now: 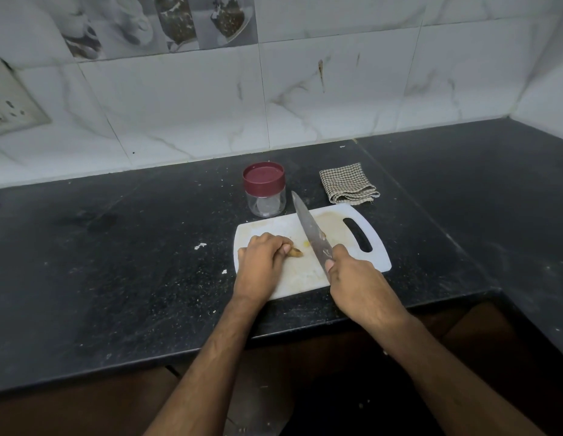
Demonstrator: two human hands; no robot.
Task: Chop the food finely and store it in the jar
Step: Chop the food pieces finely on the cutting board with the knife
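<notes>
A white cutting board lies on the black counter. My left hand holds a small brown piece of food down on the board, mostly hidden under my fingers. My right hand grips the handle of a large knife. Its blade points away toward the jar, lifted just right of the food. A small yellow bit lies beside the blade. A clear jar with a maroon lid on stands behind the board.
A folded checked cloth lies behind the board, right of the jar. White crumbs dot the counter left of the board. The tiled wall runs along the back and right, and a wall socket is at far left.
</notes>
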